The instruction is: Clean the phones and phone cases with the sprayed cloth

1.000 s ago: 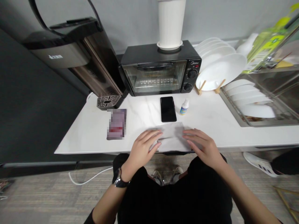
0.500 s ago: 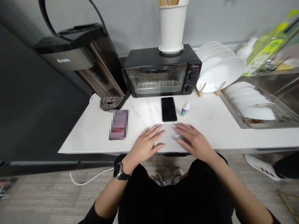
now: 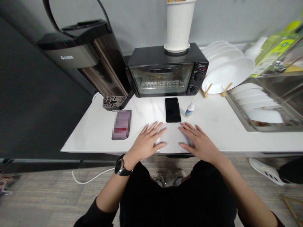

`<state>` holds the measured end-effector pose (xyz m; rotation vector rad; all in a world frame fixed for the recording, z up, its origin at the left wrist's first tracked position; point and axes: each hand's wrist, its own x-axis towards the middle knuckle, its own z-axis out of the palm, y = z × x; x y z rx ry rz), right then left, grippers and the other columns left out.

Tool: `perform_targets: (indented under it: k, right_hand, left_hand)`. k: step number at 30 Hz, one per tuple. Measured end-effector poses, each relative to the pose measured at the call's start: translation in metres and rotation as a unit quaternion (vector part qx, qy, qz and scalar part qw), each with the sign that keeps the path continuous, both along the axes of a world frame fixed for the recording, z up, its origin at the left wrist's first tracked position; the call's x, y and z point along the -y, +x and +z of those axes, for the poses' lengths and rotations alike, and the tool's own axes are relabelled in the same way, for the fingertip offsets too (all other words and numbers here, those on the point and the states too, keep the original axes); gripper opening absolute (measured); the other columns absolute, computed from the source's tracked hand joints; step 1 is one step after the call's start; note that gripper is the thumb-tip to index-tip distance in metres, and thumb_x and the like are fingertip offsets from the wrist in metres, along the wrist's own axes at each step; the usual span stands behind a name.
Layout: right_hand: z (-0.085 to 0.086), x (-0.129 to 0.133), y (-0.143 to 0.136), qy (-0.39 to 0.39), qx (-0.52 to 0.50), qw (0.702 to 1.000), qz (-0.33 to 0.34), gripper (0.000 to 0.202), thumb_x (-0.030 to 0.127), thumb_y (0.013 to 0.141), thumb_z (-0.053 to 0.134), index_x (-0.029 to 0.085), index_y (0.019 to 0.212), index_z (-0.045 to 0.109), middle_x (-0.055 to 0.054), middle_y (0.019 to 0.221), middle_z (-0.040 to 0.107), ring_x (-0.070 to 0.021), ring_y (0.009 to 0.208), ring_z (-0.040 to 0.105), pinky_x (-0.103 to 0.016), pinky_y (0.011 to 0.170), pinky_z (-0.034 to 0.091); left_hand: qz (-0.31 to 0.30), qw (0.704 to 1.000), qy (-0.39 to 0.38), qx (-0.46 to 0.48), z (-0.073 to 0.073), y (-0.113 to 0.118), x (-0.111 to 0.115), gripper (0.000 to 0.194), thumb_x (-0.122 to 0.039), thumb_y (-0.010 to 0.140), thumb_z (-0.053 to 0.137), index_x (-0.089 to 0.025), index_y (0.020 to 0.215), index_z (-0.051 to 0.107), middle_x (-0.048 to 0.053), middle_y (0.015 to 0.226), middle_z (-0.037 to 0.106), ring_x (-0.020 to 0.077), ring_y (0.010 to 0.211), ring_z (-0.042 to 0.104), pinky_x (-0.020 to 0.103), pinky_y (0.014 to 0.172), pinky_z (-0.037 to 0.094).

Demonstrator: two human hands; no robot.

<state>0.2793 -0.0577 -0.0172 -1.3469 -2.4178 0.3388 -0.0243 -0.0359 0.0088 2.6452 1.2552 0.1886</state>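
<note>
A thin pale sheet, like paper or cloth [image 3: 174,138], lies flat at the counter's front edge. My left hand [image 3: 149,141] rests open on its left side, fingers spread. On its right side lies my right hand [image 3: 197,140], also open with the fingers apart. Just beyond the sheet is a black phone [image 3: 172,110], screen dark. Right of the phone stands a small white bottle with a blue and yellow label [image 3: 189,109]. A purple, blurred-out flat item [image 3: 121,124] lies to the left of my left hand.
Behind the phone sits a black toaster oven [image 3: 165,78] with a white cup [image 3: 180,26] on top. A tall water dispenser [image 3: 94,63] stands at the left. White plates [image 3: 227,74] and a sink with dishes [image 3: 251,128] are at the right. Another person's shoe [image 3: 266,170] shows on the floor.
The view has shifted slightly, so the counter items appear a little further right. Both hands stay open on the sheet, with the left fingers slightly more spread.
</note>
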Motion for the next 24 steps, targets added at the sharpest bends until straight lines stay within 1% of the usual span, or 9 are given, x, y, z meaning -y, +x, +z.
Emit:
perform_targets:
  k: [4, 7, 12, 16, 18, 19, 21, 23, 24]
  right_hand:
    - [-0.002, -0.005, 0.008, -0.007, 0.004, 1.000, -0.010, 0.077, 0.060, 0.100, 0.061, 0.032, 0.166, 0.034, -0.009, 0.172, 0.039, -0.0347, 0.162, 0.033, -0.074, 0.127, 0.029]
    - [0.000, -0.006, 0.012, 0.000, -0.001, 1.000, -0.014, 0.082, 0.063, 0.096, 0.066, 0.033, 0.166, 0.035, -0.011, 0.172, 0.039, -0.0362, 0.161, 0.034, -0.074, 0.126, 0.030]
    - [0.006, -0.010, -0.002, 0.037, -0.023, 0.999, 0.011, 0.070, 0.056, 0.102, 0.059, 0.029, 0.164, 0.039, -0.012, 0.172, 0.039, -0.0331, 0.161, 0.035, -0.068, 0.128, 0.033]
    - [0.005, -0.015, -0.017, 0.045, -0.013, 0.999, 0.024, 0.065, 0.053, 0.104, 0.058, 0.023, 0.160, 0.045, -0.015, 0.171, 0.041, -0.0359, 0.157, 0.042, -0.070, 0.125, 0.037]
    - [0.006, -0.013, -0.018, 0.052, -0.040, 0.998, 0.015, 0.061, 0.051, 0.102, 0.061, 0.022, 0.155, 0.051, -0.015, 0.166, 0.048, -0.0364, 0.153, 0.049, -0.068, 0.124, 0.041]
    - [0.007, -0.012, -0.018, 0.058, -0.070, 0.996, -0.002, 0.054, 0.049, 0.102, 0.062, 0.023, 0.149, 0.057, -0.014, 0.159, 0.057, -0.0350, 0.146, 0.057, -0.064, 0.121, 0.046]
    - [0.012, -0.013, -0.014, 0.082, -0.160, 0.980, -0.083, 0.032, 0.044, 0.103, 0.062, 0.025, 0.128, 0.069, -0.011, 0.132, 0.076, -0.0299, 0.122, 0.073, -0.053, 0.110, 0.058]
    - [0.017, -0.021, -0.008, 0.118, -0.260, 0.939, -0.192, 0.021, 0.043, 0.102, 0.064, 0.026, 0.112, 0.070, -0.009, 0.112, 0.078, -0.0267, 0.107, 0.075, -0.047, 0.098, 0.063]
    - [0.019, -0.029, -0.005, 0.129, -0.297, 0.917, -0.232, 0.024, 0.045, 0.099, 0.067, 0.026, 0.114, 0.068, -0.009, 0.114, 0.076, -0.0272, 0.108, 0.074, -0.048, 0.098, 0.063]
  left_hand:
    - [0.001, 1.000, -0.008, 0.004, -0.001, 0.000, -0.002, 0.069, -0.064, 0.105, 0.046, -0.035, 0.167, 0.035, 0.004, 0.177, 0.026, 0.0299, 0.165, 0.024, 0.063, 0.132, 0.023]
    - [0.000, 1.000, -0.006, 0.011, 0.000, -0.001, -0.002, 0.070, -0.065, 0.104, 0.047, -0.036, 0.166, 0.035, 0.004, 0.177, 0.027, 0.0303, 0.165, 0.024, 0.064, 0.132, 0.021]
    - [-0.026, 0.999, 0.007, 0.020, -0.003, 0.000, -0.002, 0.074, -0.066, 0.104, 0.048, -0.036, 0.168, 0.029, 0.004, 0.176, 0.028, 0.0294, 0.166, 0.021, 0.063, 0.133, 0.016]
    - [-0.035, 0.999, 0.002, 0.014, -0.004, 0.001, -0.004, 0.078, -0.071, 0.101, 0.049, -0.034, 0.168, 0.031, 0.005, 0.176, 0.029, 0.0310, 0.165, 0.022, 0.065, 0.133, 0.018]
    - [-0.040, 0.999, 0.007, 0.012, -0.002, 0.002, -0.003, 0.080, -0.070, 0.102, 0.048, -0.033, 0.169, 0.028, 0.005, 0.177, 0.025, 0.0301, 0.166, 0.022, 0.063, 0.133, 0.019]
    - [-0.045, 0.999, 0.013, 0.014, -0.001, 0.002, -0.002, 0.080, -0.068, 0.103, 0.048, -0.032, 0.170, 0.025, 0.006, 0.178, 0.023, 0.0291, 0.166, 0.022, 0.062, 0.133, 0.019]
    - [-0.057, 0.998, 0.020, 0.019, 0.001, 0.003, 0.000, 0.079, -0.066, 0.104, 0.047, -0.032, 0.171, 0.023, 0.006, 0.178, 0.021, 0.0272, 0.166, 0.021, 0.059, 0.134, 0.019]
    - [-0.070, 0.997, 0.017, 0.020, 0.001, 0.006, 0.000, 0.076, -0.065, 0.104, 0.048, -0.033, 0.169, 0.027, 0.005, 0.178, 0.023, 0.0265, 0.165, 0.024, 0.057, 0.134, 0.021]
    - [-0.074, 0.997, 0.013, 0.018, 0.000, 0.007, 0.000, 0.074, -0.065, 0.104, 0.048, -0.033, 0.168, 0.030, 0.004, 0.177, 0.025, 0.0265, 0.165, 0.026, 0.057, 0.134, 0.023]
